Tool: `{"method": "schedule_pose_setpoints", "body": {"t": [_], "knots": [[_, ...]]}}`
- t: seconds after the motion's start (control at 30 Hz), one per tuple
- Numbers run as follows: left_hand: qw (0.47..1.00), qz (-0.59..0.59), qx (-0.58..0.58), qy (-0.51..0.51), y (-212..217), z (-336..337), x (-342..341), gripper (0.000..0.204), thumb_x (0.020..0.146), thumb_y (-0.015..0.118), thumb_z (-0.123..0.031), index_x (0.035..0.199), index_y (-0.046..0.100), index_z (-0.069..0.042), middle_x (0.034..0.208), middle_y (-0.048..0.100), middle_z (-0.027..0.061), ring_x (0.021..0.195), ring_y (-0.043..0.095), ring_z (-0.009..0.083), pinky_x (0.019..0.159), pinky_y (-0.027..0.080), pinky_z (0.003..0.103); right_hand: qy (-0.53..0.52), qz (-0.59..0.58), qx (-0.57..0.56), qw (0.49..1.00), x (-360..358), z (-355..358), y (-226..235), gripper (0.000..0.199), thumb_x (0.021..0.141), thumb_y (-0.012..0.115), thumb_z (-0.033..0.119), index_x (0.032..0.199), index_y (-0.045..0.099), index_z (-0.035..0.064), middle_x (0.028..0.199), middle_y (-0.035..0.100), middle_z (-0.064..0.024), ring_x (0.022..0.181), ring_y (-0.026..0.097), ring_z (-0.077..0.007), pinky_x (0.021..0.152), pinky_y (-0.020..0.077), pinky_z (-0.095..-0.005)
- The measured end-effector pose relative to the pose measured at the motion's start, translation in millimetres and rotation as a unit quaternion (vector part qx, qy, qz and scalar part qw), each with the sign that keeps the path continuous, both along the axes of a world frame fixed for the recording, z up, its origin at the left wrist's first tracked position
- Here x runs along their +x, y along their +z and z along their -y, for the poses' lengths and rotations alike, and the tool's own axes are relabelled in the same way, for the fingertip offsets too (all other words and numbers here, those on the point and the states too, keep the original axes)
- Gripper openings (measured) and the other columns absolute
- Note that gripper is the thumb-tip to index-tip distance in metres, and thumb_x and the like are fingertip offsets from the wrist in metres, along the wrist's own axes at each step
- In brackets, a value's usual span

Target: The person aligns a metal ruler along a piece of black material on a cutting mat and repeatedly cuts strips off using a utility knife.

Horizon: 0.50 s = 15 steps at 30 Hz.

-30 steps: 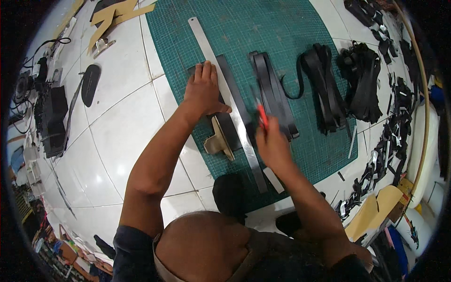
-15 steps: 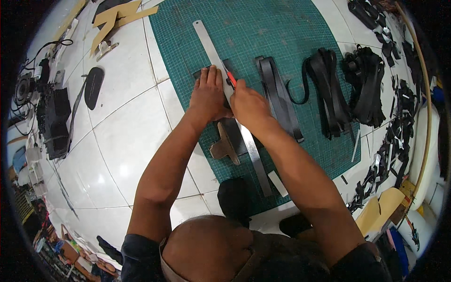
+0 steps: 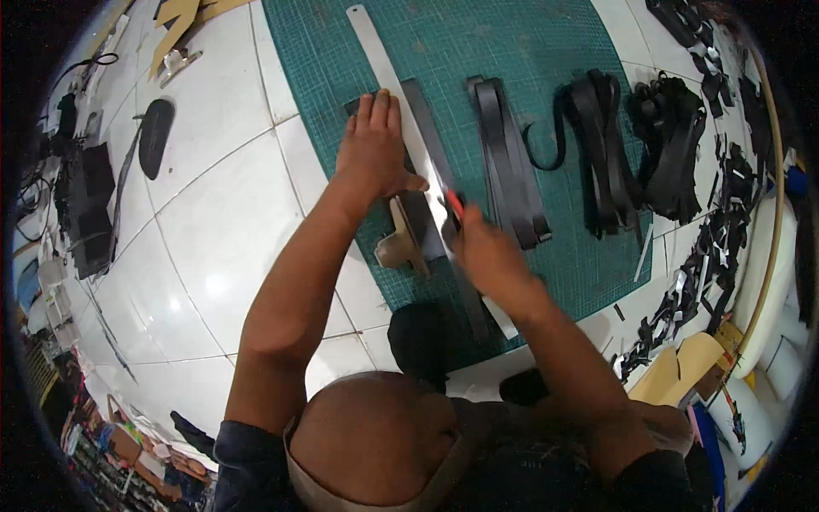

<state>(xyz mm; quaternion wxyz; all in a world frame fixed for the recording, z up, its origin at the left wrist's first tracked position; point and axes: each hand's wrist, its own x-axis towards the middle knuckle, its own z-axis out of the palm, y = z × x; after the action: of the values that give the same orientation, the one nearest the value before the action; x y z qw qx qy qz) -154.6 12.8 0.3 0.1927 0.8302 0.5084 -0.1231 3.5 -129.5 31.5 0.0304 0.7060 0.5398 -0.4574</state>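
Observation:
A long metal ruler (image 3: 373, 41) lies at a slant over dark strip material (image 3: 428, 124) on the green cutting mat (image 3: 529, 34). My left hand (image 3: 374, 145) presses flat along the ruler's left edge, fingers stretched out and thumb toward the ruler. Closed around a red-handled cutter knife (image 3: 455, 203), my right hand (image 3: 496, 260) is at the ruler's right side, near its lower half. The blade's tip is hard to make out. Just below my left hand, a large bulldog clip (image 3: 398, 247) sits at the edge of the dark material.
Right of the ruler lie a folded bundle of dark straps (image 3: 509, 162) and two looped black strap bundles (image 3: 601, 154) (image 3: 671, 149). Black scraps (image 3: 682, 273) litter the far right. On the white tiles at left are a black oval pad (image 3: 156, 138) and another metal clip (image 3: 179, 66).
My right hand has pulled the cutter knife down along the ruler, toward me and slightly right. The left hand stays on the ruler; the whole view has shifted a little.

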Motion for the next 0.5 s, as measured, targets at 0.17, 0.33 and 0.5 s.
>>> {"method": "schedule_pose_setpoints", "body": {"t": [0.17, 0.33, 0.5], "knots": [[0.999, 0.016, 0.035, 0.012, -5, 0, -10, 0.140, 0.046, 0.093, -0.054, 0.150, 0.020, 0.005, 0.157, 0.022, 0.0226, 0.146, 0.021, 0.0410, 0.119, 0.026, 0.048, -0.003, 0.027, -0.113, 0.993, 5, 92, 18, 0.024, 0.095, 0.052, 0.020, 0.108, 0.039, 0.0031, 0.085, 0.065, -0.0281, 0.079, 0.065, -0.0482, 0.069, 0.0498, -0.0557], [1.000, 0.013, 0.021, 0.006, -3, -2, 1, 0.135, 0.053, 0.089, -0.055, 0.150, 0.019, 0.007, 0.158, 0.020, 0.0214, 0.147, 0.017, 0.0389, 0.119, 0.025, 0.047, 0.018, 0.062, -0.125, 0.990, 30, 143, 23, 0.024, 0.096, 0.051, 0.021, 0.110, 0.039, 0.0046, 0.084, 0.064, -0.0276, 0.077, 0.065, -0.0474, 0.068, 0.0492, -0.0565], [0.999, -0.032, 0.009, 0.002, 6, -3, -18, 0.135, 0.052, 0.090, -0.055, 0.149, 0.020, 0.008, 0.157, 0.020, 0.0232, 0.147, 0.016, 0.0406, 0.118, 0.024, 0.049, 0.020, 0.027, -0.066, 0.997, 9, 106, 50, 0.022, 0.097, 0.049, 0.020, 0.109, 0.041, 0.0042, 0.081, 0.064, -0.0277, 0.076, 0.065, -0.0469, 0.067, 0.0487, -0.0571]]}}
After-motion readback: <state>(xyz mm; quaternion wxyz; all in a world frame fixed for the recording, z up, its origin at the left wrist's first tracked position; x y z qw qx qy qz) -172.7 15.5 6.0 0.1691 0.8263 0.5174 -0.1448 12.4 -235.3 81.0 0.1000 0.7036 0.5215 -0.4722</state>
